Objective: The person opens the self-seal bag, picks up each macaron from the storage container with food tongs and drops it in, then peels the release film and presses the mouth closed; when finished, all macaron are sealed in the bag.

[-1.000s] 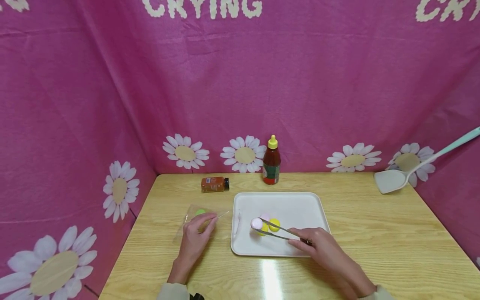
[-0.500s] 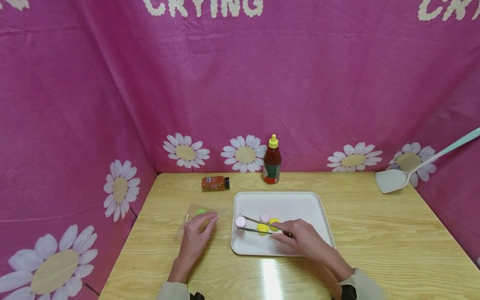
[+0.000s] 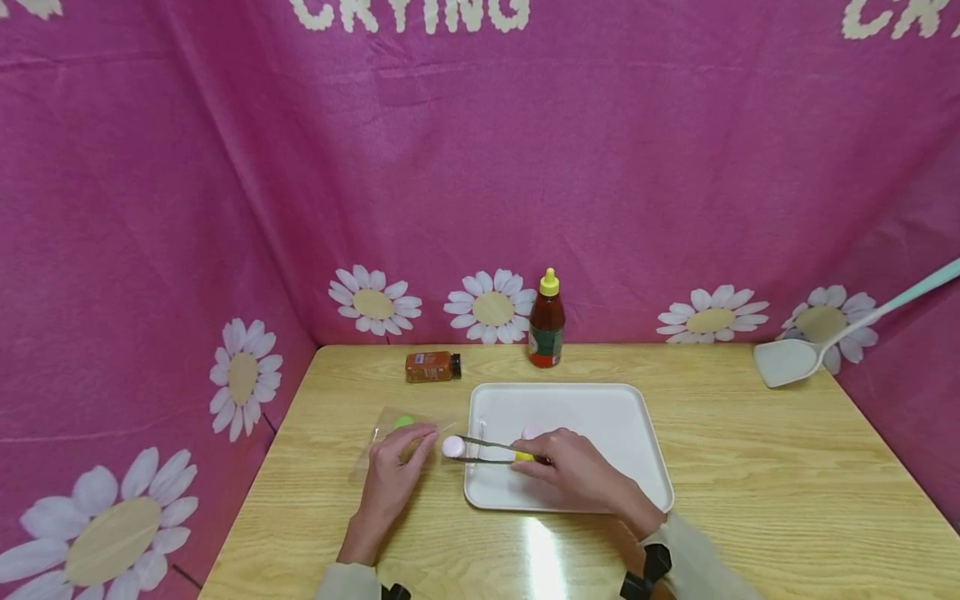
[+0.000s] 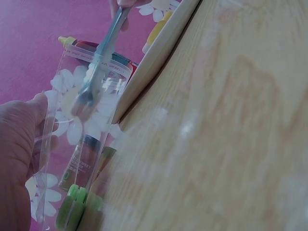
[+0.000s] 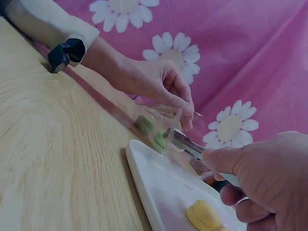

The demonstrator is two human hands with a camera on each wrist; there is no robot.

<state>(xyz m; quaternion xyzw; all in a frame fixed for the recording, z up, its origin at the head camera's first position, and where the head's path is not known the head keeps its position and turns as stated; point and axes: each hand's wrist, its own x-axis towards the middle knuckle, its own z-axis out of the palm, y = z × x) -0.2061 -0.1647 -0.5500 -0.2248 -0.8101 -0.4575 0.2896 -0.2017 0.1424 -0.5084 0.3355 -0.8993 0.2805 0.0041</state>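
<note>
In the head view my right hand point(image 3: 573, 471) grips metal tongs point(image 3: 491, 442), whose tips hold a pale pink macaron point(image 3: 453, 447) just past the tray's left rim. My left hand point(image 3: 393, 467) pinches the edge of a clear plastic bag point(image 3: 381, 429) by its mouth. Both wrist views show the tong tips at the bag's mouth; through the film the macaron looks blurred. Green macarons point(image 4: 71, 207) sit inside the bag. On the white tray point(image 3: 558, 392) lie another pink macaron point(image 3: 532, 432) and a yellow macaron point(image 5: 204, 215), partly covered by my right hand in the head view.
Behind the bag a spice jar point(image 3: 432, 367) lies on its side. A red sauce bottle point(image 3: 547, 321) with a yellow cap stands behind the tray. At the far right a white spatula point(image 3: 787, 361) leans by the pink cloth backdrop point(image 3: 600, 167).
My right hand has moved left with the tongs, carrying the pink macaron from above the tray past its left rim to the bag's mouth. My left hand has stayed in place.
</note>
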